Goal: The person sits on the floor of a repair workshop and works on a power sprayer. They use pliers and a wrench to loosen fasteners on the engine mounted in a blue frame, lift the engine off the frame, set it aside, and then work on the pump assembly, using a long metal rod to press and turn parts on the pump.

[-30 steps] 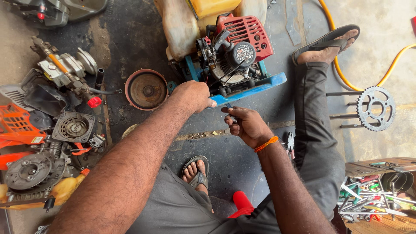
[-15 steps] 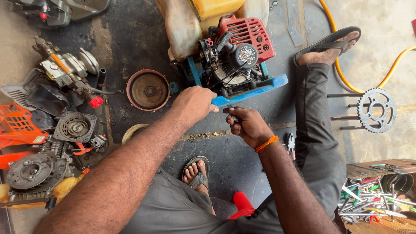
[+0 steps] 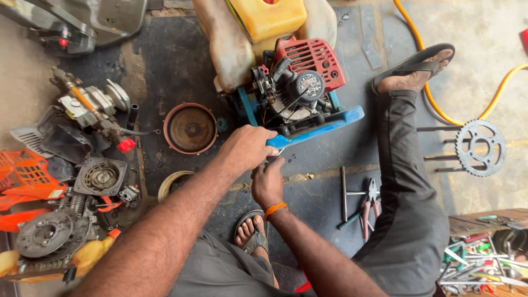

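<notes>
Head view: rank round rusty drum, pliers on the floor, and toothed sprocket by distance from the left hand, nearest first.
Measured from the left hand:
1. Round rusty drum, just to its left on the dark mat.
2. Pliers, lower right, beside the outstretched leg.
3. Toothed sprocket, far right on the bare concrete, past the leg.

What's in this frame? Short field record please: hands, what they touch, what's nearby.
left hand: on the blue frame of the engine, fingers curled
right hand: just below the left, pinching a thin metal tool
tank: yellow, behind engine
round cover: floor, left of engine
pliers: floor, right of hands
sprocket: far right
</notes>
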